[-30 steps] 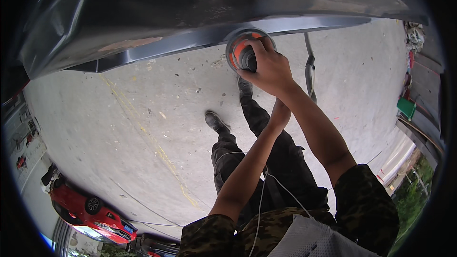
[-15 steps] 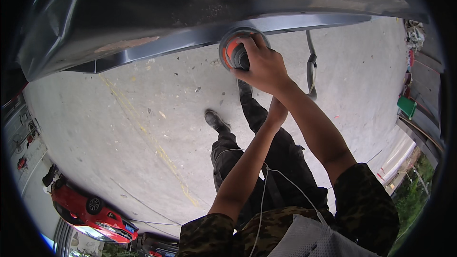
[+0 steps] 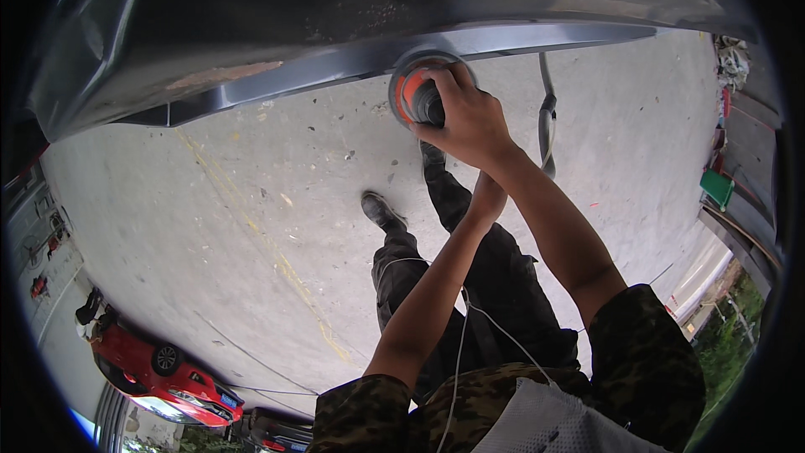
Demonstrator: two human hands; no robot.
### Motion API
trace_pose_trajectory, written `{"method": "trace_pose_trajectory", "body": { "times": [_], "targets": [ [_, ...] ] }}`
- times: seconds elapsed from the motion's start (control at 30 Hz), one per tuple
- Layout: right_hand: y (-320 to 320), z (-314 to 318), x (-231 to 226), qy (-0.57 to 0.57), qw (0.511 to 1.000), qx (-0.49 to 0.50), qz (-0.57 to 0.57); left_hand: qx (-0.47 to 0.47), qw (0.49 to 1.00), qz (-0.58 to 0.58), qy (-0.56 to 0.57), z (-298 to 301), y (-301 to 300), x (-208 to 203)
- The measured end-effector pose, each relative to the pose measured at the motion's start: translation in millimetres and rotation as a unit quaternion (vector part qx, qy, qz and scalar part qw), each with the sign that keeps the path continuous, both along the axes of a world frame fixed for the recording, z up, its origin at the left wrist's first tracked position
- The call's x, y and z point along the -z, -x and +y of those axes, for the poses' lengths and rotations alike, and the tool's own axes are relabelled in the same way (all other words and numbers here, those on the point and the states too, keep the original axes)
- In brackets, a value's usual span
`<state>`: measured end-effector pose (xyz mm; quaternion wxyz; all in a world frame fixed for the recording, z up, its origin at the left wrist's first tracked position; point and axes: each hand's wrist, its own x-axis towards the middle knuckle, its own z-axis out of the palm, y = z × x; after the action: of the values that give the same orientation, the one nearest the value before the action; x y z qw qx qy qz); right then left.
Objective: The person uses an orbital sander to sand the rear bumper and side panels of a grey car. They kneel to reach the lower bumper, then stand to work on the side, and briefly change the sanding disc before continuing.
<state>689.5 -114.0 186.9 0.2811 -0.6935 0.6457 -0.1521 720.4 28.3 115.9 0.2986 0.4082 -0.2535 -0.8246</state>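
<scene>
My right hand point(image 3: 471, 122) is closed over the top of a round orange-and-black sander point(image 3: 411, 82). The disc's far edge meets the lower edge of a dark grey car body panel point(image 3: 251, 8), along its shiny bluish sill strip point(image 3: 335, 65). A worn brownish patch point(image 3: 222, 75) marks the panel to the left of the sander, and fine speckles show above it. My left forearm crosses beneath the right one; only the wrist end of my left hand point(image 3: 490, 195) shows, and its fingers are hidden. A grey hose point(image 3: 547, 117) hangs just right of my hands.
Below the panel is a concrete floor point(image 3: 302, 176) with a faded yellow line and small debris. My feet stand close under the sander. A red car point(image 3: 151, 373) and a person are at lower left. A green bin point(image 3: 717, 189) and clutter line the right side.
The sander and my right hand have shifted very slightly right and toward me along the panel's edge. My grip looks the same.
</scene>
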Motion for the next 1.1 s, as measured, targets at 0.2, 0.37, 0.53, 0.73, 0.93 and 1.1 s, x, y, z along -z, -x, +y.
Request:
{"method": "trace_pose_trajectory", "body": {
  "times": [0.2,0.37,0.53,0.73,0.93,1.1],
  "targets": [
    [18,46,-9,-0.043,0.999,0.029,0.006,0.058,0.998,-0.032,0.013,47,16,-2],
    [31,83,-3,-0.053,0.996,0.067,0.026,-0.017,0.999,0.005,-0.028,87,35,-2],
    [73,101,3,-0.041,0.996,0.079,-0.026,0.248,0.921,-0.263,0.148,52,-54,12],
    [130,136,20,-0.035,0.995,0.094,-0.007,0.096,0.644,-0.515,0.557,-110,-144,17],
    [118,163,48,-0.040,0.999,0.031,0.010,0.244,0.451,-0.509,0.691,-196,-44,23],
    [95,177,53,-0.125,0.992,-0.008,-0.028,0.095,0.457,-0.679,0.567,-174,-188,63]
  ]
}}
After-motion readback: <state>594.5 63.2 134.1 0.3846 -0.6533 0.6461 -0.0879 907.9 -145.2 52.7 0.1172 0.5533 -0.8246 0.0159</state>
